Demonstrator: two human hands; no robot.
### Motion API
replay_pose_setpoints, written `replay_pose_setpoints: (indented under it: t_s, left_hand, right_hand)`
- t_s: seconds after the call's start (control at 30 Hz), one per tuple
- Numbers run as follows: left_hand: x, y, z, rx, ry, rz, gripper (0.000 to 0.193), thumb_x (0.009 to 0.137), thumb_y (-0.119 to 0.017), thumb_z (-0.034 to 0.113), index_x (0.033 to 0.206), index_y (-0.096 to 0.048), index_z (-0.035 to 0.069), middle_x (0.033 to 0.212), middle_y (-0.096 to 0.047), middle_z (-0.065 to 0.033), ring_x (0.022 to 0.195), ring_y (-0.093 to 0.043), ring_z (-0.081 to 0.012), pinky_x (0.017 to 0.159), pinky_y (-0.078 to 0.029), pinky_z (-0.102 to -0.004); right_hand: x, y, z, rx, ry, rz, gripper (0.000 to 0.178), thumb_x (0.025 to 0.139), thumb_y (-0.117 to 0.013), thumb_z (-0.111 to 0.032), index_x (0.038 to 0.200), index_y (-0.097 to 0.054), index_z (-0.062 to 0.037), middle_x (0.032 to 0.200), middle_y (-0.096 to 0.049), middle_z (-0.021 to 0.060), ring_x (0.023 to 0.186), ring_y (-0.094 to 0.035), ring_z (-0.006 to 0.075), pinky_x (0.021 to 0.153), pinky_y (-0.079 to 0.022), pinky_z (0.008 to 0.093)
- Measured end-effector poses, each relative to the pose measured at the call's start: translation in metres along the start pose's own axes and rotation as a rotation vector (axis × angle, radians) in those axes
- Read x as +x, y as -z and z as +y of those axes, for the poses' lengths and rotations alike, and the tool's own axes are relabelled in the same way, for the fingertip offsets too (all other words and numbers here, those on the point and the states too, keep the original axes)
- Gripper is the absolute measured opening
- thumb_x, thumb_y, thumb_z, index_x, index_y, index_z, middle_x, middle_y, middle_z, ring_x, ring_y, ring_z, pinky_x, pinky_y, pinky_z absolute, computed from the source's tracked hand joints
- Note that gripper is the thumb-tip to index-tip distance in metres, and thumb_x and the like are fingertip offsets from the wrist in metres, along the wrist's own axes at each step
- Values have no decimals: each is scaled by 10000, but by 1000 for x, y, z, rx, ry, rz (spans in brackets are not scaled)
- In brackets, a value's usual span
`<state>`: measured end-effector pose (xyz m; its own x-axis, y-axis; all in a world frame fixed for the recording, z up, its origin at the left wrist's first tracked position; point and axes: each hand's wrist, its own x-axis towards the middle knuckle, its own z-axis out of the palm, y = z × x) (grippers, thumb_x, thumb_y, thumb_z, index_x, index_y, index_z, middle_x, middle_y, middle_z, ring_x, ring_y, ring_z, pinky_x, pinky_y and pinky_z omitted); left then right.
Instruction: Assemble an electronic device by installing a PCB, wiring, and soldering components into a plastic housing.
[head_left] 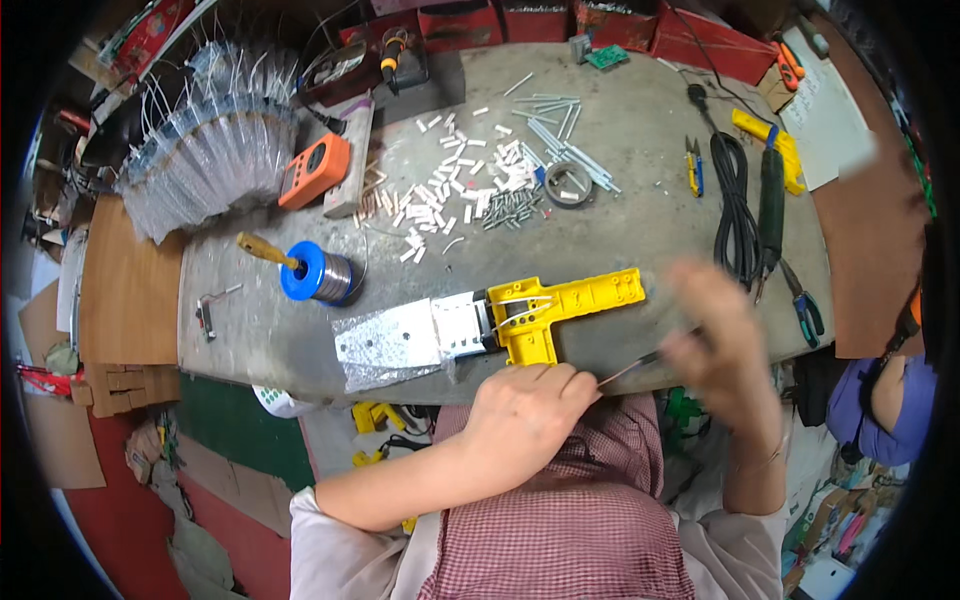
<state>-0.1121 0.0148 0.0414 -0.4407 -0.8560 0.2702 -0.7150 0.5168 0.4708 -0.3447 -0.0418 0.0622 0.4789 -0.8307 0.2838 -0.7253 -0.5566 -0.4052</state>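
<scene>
A thin wire-like piece (628,371) is pinched by the left hand (532,415)! Right hand (718,340) blurred; its hold can't be told.

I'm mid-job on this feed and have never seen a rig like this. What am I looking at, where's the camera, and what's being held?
There is no machine here, just a person's two bare hands. The single picture comes from a wide fisheye camera on their head, looking down, so straight edges bend near the rim.

The left hand is curled at the bench edge, below an open yellow housing. A thin strand runs from it toward the right hand, whose motion blur hides its grip.

On the grey bench also lie a blue spool, an orange meter, small white tubes, a tape roll and a coiled black cable.
</scene>
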Motion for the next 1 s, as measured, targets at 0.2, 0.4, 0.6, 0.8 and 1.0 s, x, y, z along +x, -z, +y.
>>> replay_pose_setpoints:
  t_s: [0.2, 0.4, 0.6, 0.8, 1.0]
  left_hand:
    - [10, 23, -12, -172, -51, -55, 143, 734, -741, 109, 782, -612, 71, 679, -554, -68, 589, -589, -256, 533, -487, -371]
    - [9, 44, -36, -431, 190, -119, 167, 736, -765, 54, 871, -677, 7, 723, -591, -85, 579, -576, -193, 520, -456, -311]
    - [10, 43, -42, -640, 426, -170, 384, 727, -811, 108, 1066, -669, -3, 888, -643, -69, 756, -614, -130, 644, -497, -249]
    - [6, 38, -41, -442, 84, -54, 167, 770, -749, 79, 911, -674, 31, 796, -594, -74, 692, -623, -236, 599, -511, -333]
    - [-5, 44, -32, -233, 0, -77, 175, 694, -674, 39, 864, -635, 49, 739, -514, -72, 666, -587, -230, 547, -495, -331]
  right_hand:
    - [-9, -4, -29, 229, 9, -344, 231, 808, -694, -137, 1025, -646, -77, 842, -598, 63, 709, -616, 275, 689, -516, 380]
    - [13, -22, -35, 737, -215, -248, 82, 876, -660, -84, 922, -649, -17, 746, -607, 75, 586, -573, 166, 548, -453, 297]
    - [14, -36, -34, 842, -307, -255, 85, 888, -652, -80, 926, -644, -4, 716, -595, 69, 578, -515, 120, 549, -422, 272]
    - [13, -39, -37, 823, -217, -320, 110, 891, -660, -102, 935, -637, -3, 769, -613, 92, 623, -582, 175, 588, -457, 290]
    - [12, -46, -44, 805, -137, -341, 80, 868, -672, -83, 906, -627, -30, 792, -618, 107, 664, -626, 264, 602, -496, 335]
